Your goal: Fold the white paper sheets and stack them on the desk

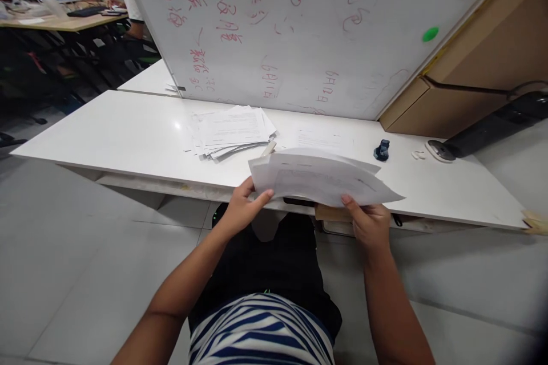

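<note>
Between both hands, a few sheets of paper [317,177] are held above the front edge of the white desk [141,131], bowed slightly with their edges fanned apart. My left hand [246,205] grips the left end, thumb on the near side. At the right end, my right hand [368,219] pinches the sheets with its thumb on the near face. Behind and to the left lies an untidy pile of printed papers [235,130]. Another printed sheet [323,138] lies flat beyond the held ones, partly covered by them.
A whiteboard [274,34] with red writing stands along the desk's back. To the right are a small dark object [382,150], a round silver-rimmed device [440,150] and cardboard boxes [466,105]. At far left, a person [136,17] sits by another desk [77,21].
</note>
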A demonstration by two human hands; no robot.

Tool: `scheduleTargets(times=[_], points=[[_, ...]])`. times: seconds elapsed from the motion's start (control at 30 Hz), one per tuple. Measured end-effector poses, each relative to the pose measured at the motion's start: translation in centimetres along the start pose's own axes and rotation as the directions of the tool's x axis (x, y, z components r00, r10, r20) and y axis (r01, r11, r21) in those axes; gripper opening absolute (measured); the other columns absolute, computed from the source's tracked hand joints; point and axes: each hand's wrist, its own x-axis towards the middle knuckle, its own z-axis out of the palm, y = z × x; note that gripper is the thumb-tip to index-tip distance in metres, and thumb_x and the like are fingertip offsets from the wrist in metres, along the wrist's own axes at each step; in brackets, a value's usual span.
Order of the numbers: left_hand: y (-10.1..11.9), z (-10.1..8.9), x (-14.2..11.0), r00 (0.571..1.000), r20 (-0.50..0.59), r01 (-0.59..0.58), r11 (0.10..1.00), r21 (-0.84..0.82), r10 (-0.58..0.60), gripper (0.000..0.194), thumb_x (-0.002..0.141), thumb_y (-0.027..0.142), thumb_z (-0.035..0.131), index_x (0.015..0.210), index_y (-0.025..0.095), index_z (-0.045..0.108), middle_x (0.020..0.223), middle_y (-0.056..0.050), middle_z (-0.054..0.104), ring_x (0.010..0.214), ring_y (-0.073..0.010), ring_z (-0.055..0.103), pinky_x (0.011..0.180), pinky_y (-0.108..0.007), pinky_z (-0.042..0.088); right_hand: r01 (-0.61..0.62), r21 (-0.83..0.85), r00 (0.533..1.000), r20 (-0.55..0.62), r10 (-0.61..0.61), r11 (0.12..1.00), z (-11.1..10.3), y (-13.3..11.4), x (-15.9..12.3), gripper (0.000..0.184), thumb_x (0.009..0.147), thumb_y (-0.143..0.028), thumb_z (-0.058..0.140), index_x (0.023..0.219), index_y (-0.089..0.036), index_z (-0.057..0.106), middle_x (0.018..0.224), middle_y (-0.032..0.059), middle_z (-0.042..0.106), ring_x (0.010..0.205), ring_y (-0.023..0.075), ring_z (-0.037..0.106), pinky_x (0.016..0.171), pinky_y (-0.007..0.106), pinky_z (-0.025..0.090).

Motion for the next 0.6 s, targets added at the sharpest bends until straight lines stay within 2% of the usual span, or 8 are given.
scheduleTargets(times=[0.13,0.2,0.27,0.37,0.5,0.6], points=[[0.2,-0.2,3.5,0.995,-0.063,-0.084,0.978,-0.190,0.073,0.043,0.076,0.037,0.073,0.113,0.018,0.063,0.110,-0.008,0.069,0.103,-0.0242,0.063,0.087,-0.035,0.050,-0.004,-0.009,0.997,0.079,0.005,1.000,3.6,-0.3,2.1,0.042,0.070,-0.044,0.076,0.099,-0.015,0.072,0.101,0.0095,0.074,0.102,0.0285,0.065,0.094,0.046,0.049],[-0.6,-0.3,4.6,0.992,-0.111,-0.088,0.970,-0.225,0.064,0.047,0.073,0.037,0.076,0.113,0.018,0.063,0.111,-0.009,0.069,0.104,-0.0248,0.063,0.088,-0.036,0.050,-0.047,-0.064,0.983,0.175,0.058,0.997,5.2,0.1,2.4,0.045,0.072,-0.047,0.073,0.103,-0.015,0.070,0.105,0.0104,0.073,0.101,0.0282,0.066,0.091,0.045,0.051],[-1.5,-0.5,5.1,0.994,-0.110,-0.054,0.967,-0.249,0.027,0.048,0.071,0.039,0.078,0.111,0.017,0.064,0.110,-0.009,0.069,0.103,-0.0259,0.064,0.089,-0.038,0.051,-0.075,-0.132,0.955,0.276,0.110,0.988,6.2,0.4,2.4,0.048,0.072,-0.048,0.072,0.107,-0.016,0.068,0.108,0.0109,0.072,0.101,0.0282,0.066,0.089,0.044,0.051],[-2.4,-1.1,5.1,0.998,-0.049,0.030,0.972,-0.233,-0.043,0.050,0.067,0.041,0.080,0.107,0.014,0.067,0.108,-0.011,0.071,0.103,-0.0283,0.064,0.089,-0.040,0.051,-0.091,-0.188,0.933,0.327,0.149,0.978,6.7,0.4,2.3,0.049,0.069,-0.049,0.074,0.106,-0.017,0.068,0.109,0.0119,0.071,0.101,0.0289,0.066,0.087,0.043,0.052],[-2.3,-1.8,5.1,0.995,0.036,0.097,0.973,-0.209,-0.092,0.052,0.067,0.044,0.080,0.108,0.014,0.068,0.111,-0.012,0.070,0.106,-0.0300,0.064,0.090,-0.042,0.050,-0.129,-0.090,0.957,0.249,0.147,0.988,6.6,-0.1,2.7,0.052,0.068,-0.050,0.075,0.105,-0.014,0.068,0.108,0.0133,0.071,0.101,0.0294,0.066,0.089,0.044,0.052],[-1.9,-1.8,5.2,0.987,0.098,0.139,0.977,-0.164,-0.124,0.050,0.068,0.044,0.079,0.106,0.014,0.069,0.112,-0.012,0.070,0.107,-0.0304,0.064,0.092,-0.043,0.050,-0.143,-0.049,0.944,0.294,0.151,0.989,6.7,-0.1,2.9,0.052,0.066,-0.049,0.076,0.104,-0.014,0.068,0.109,0.0128,0.071,0.103,0.0294,0.065,0.092,0.045,0.051]])
